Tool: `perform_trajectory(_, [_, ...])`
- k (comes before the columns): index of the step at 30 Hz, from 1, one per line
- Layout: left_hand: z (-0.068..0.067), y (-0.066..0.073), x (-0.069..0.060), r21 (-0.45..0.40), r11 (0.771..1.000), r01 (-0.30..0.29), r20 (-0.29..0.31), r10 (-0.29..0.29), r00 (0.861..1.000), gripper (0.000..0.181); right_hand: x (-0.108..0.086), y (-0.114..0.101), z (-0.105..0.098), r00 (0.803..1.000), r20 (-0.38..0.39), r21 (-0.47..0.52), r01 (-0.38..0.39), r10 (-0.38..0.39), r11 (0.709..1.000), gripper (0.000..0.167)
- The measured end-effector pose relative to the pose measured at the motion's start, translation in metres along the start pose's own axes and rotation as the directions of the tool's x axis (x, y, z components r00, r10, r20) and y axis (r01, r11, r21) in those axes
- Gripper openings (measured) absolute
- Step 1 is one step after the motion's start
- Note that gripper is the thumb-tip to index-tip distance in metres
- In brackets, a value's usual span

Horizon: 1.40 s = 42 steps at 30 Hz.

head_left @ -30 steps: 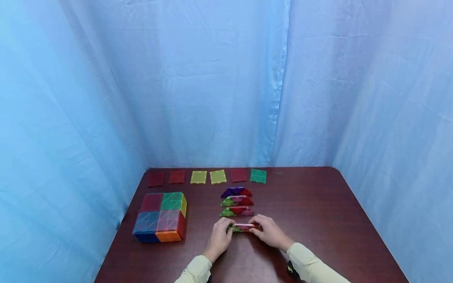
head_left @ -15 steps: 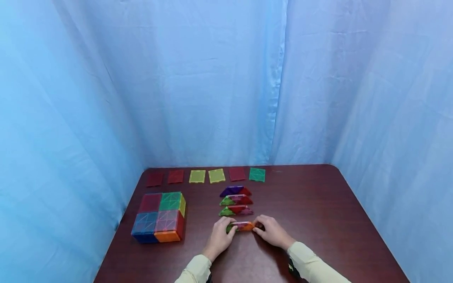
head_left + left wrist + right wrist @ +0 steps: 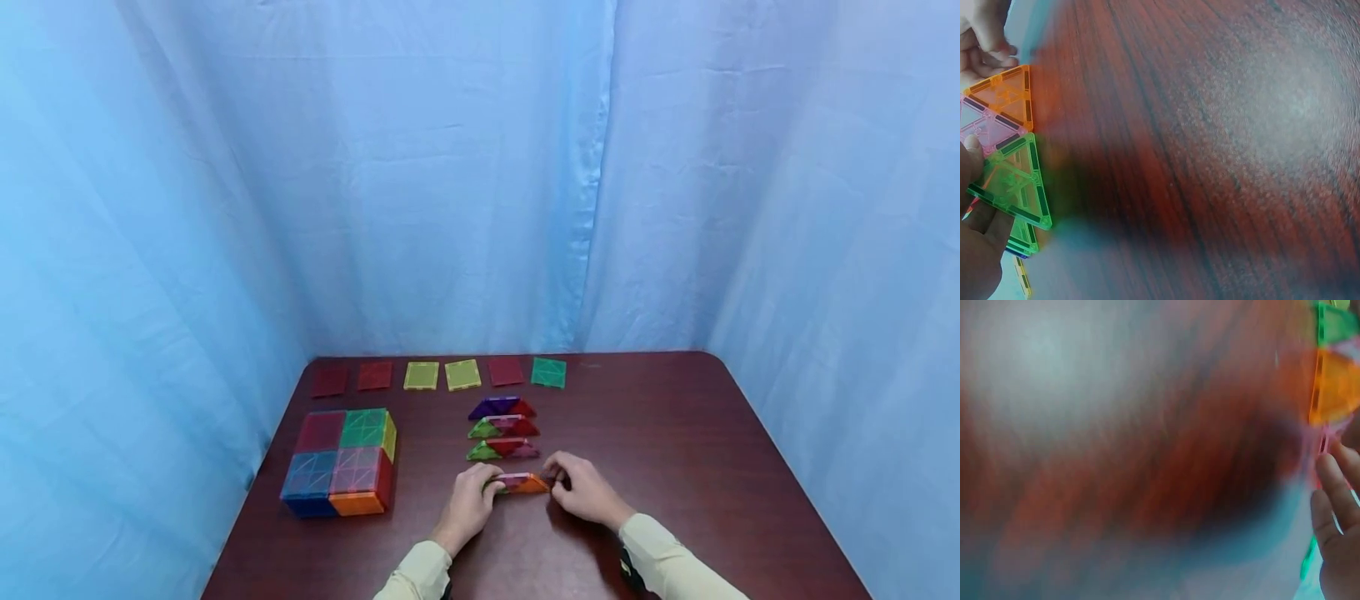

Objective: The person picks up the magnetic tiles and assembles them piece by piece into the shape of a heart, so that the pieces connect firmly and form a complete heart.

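A standing row of translucent magnetic triangle tiles, green (image 3: 1021, 187), pink (image 3: 997, 128) and orange (image 3: 1011, 94), forms a trapezoid on the table. My left hand (image 3: 467, 505) pinches its left end, thumb in front and fingers behind. Beside the orange end is my right hand (image 3: 588, 493), fingers loosely bent, with a small gap showing in the left wrist view. Three similar upright trapezoids stand behind: a green, red and pink one (image 3: 503, 449), a green, pink and red one (image 3: 504, 427), and a purple and red one (image 3: 502, 408).
To the left stands a low box (image 3: 360, 471) of coloured square tiles. Several square tiles lie flat in a line along the far edge, among them a yellow tile (image 3: 422, 376) and a green tile (image 3: 548, 373). Blue curtains (image 3: 450, 183) surround the table (image 3: 712, 483).
My right hand has let go of the row's orange end and shifted slightly right, uncovering it. My left hand keeps its hold in nearly the same place.
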State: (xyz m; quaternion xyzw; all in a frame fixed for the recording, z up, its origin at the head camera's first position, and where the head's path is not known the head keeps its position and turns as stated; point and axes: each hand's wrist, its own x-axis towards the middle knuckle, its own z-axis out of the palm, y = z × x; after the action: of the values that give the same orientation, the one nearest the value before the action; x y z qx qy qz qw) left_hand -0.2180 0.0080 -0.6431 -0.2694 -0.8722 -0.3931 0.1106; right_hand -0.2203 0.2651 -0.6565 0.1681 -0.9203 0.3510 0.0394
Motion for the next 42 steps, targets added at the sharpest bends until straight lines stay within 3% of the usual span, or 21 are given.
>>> perform_trajectory(6, [0.000, 0.001, 0.001, -0.010, 1.000, -0.002, 0.007, 0.002, 1.000, 0.009, 0.021, 0.018, -0.022, 0.985, -0.157, -0.079, -0.084, 0.071, 0.993, 0.030])
perform_trajectory(13, [-0.003, 0.003, 0.002, 0.000, 1.000, 0.013, 0.018, -0.013, 1.000, 0.008, 0.063, 0.034, -0.044, 0.981, -0.151, -0.161, -0.146, 0.121, 0.976, 0.033])
perform_trajectory(18, [-0.005, 0.003, 0.003, 0.017, 0.999, 0.028, 0.023, -0.028, 0.999, 0.008, 0.100, 0.041, -0.053, 0.982, -0.086, -0.219, -0.183, 0.167, 0.958, 0.046])
perform_trajectory(21, [-0.004, 0.002, 0.004, 0.026, 1.000, 0.015, 0.023, -0.016, 1.000, 0.007, 0.117, 0.045, -0.054, 0.976, -0.007, -0.258, -0.211, 0.216, 0.943, 0.056])
perform_trajectory(26, [-0.002, 0.001, 0.003, 0.049, 0.999, 0.007, 0.029, -0.008, 1.000, 0.008, 0.134, 0.051, -0.047, 0.938, 0.153, -0.328, -0.250, 0.312, 0.911, 0.068])
perform_trajectory(29, [0.000, 0.002, 0.001, 0.046, 0.999, 0.004, 0.039, -0.006, 0.999, 0.009, 0.131, 0.054, -0.040, 0.914, 0.198, -0.342, -0.273, 0.353, 0.899, 0.071])
perform_trajectory(31, [0.001, 0.003, 0.000, 0.037, 0.999, 0.008, 0.051, -0.010, 0.999, 0.010, 0.126, 0.057, -0.036, 0.920, 0.176, -0.383, -0.263, 0.350, 0.885, 0.069])
perform_trajectory(33, [0.001, 0.004, 0.000, 0.031, 0.999, 0.013, 0.052, -0.014, 0.999, 0.010, 0.122, 0.059, -0.034, 0.941, 0.123, -0.455, -0.230, 0.317, 0.860, 0.064])
perform_trajectory(37, [0.000, 0.004, 0.001, 0.039, 0.999, 0.015, 0.039, -0.017, 0.999, 0.010, 0.117, 0.062, -0.036, 0.973, -0.014, -0.582, -0.196, 0.232, 0.789, 0.047])
perform_trajectory(39, [-0.001, 0.003, 0.002, 0.042, 0.999, 0.013, 0.033, -0.015, 0.999, 0.010, 0.115, 0.064, -0.039, 0.976, -0.046, -0.581, -0.198, 0.211, 0.790, 0.043])
perform_trajectory(42, [-0.003, 0.003, 0.002, 0.038, 0.999, 0.022, 0.041, -0.023, 0.999, 0.009, 0.113, 0.068, -0.041, 0.973, -0.029, -0.548, -0.208, 0.230, 0.810, 0.046])
